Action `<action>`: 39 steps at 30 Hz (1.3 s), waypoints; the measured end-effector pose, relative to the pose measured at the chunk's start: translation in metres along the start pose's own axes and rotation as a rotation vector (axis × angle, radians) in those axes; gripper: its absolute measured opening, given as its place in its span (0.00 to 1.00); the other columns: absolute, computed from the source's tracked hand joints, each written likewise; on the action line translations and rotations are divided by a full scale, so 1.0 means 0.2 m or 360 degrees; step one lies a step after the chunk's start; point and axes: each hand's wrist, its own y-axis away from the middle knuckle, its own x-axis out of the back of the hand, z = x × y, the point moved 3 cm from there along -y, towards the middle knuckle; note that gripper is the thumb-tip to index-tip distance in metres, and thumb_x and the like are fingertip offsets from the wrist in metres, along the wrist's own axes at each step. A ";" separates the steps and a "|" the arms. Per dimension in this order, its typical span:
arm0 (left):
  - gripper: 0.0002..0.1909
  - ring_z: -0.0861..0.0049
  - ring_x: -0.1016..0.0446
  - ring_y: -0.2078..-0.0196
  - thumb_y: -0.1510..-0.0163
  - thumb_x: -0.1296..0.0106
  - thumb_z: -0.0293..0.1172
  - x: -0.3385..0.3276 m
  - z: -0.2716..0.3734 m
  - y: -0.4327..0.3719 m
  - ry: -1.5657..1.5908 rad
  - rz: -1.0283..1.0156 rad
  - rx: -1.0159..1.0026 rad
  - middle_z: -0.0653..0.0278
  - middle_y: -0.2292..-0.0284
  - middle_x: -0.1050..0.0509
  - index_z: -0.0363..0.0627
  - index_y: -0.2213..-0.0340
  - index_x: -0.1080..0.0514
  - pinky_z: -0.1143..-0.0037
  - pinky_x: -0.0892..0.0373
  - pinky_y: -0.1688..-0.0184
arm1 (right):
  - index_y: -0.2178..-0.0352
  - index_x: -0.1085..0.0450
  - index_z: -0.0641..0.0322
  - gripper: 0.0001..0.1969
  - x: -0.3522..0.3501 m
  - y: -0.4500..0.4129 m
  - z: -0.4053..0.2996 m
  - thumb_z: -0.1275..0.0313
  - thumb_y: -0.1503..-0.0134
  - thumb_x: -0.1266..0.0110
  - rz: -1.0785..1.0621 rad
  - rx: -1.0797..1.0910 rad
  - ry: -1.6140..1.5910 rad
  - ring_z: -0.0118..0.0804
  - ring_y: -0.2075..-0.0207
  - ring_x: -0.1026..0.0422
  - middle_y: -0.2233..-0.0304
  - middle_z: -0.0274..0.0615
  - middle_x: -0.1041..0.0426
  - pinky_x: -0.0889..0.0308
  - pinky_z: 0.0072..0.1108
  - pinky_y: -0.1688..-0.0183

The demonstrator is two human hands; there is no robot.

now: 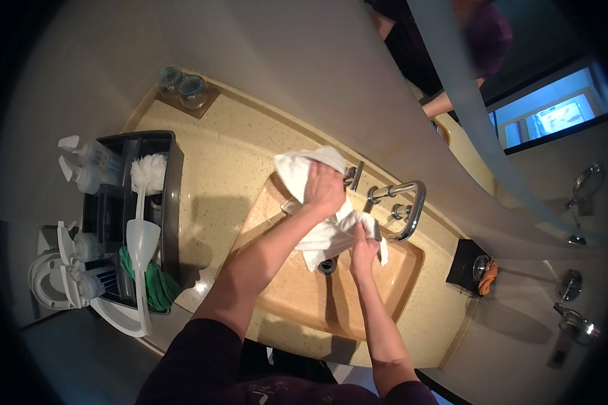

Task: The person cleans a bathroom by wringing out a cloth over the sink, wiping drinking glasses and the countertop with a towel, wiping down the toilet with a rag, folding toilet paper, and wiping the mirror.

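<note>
A white cloth (329,238), probably a towel, is bunched and draped over the back part of a tan sink basin (294,291). My left hand (327,190) lies over its upper part, close to a chrome tap handle (358,176), and holds the cloth with the fingertips partly hidden in it. Lower and to the right, my right hand (364,253) grips a bunched end, thumb on top. One corner of the cloth hangs beside the metal drain (327,265). The curved chrome faucet (418,207) stands just right of the cloth.
On the counter's left, a dark caddy (175,217) carries several spray bottles (99,162), a fluffy white brush (149,173) and green gloves or cloth (159,286). Glass jars (192,90) stand in the back corner. A black box (461,271) sits at right, below a mirror (527,167).
</note>
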 end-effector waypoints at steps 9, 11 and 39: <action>0.22 0.52 0.38 0.42 0.55 0.52 0.23 0.01 -0.26 -0.10 0.0946 0.0481 -0.0521 0.43 0.51 0.31 0.34 0.55 0.29 0.56 0.45 0.38 | 0.57 0.31 0.75 0.18 -0.23 -0.19 -0.28 0.66 0.36 0.55 0.0230 0.1137 0.0568 0.64 0.65 0.27 0.69 0.66 0.26 0.33 0.42 0.58; 0.22 0.43 0.39 0.44 0.57 0.50 0.21 0.00 -0.31 -0.11 0.0818 0.0832 -0.0321 0.38 0.52 0.34 0.29 0.57 0.31 0.54 0.44 0.39 | 0.55 0.33 0.75 0.16 -0.22 -0.28 -0.31 0.71 0.38 0.54 0.0290 0.1209 0.0635 0.63 0.65 0.26 0.67 0.66 0.27 0.32 0.43 0.58; 0.19 0.58 0.31 0.51 0.59 0.48 0.20 -0.01 -0.04 -0.34 0.0606 0.0431 -0.0632 0.51 0.62 0.22 0.36 0.60 0.25 0.65 0.39 0.48 | 0.71 0.27 0.69 0.07 -0.24 -0.71 -0.44 0.75 0.50 0.47 -0.0333 0.1016 0.0409 0.55 0.74 0.26 0.78 0.58 0.27 0.33 0.35 0.69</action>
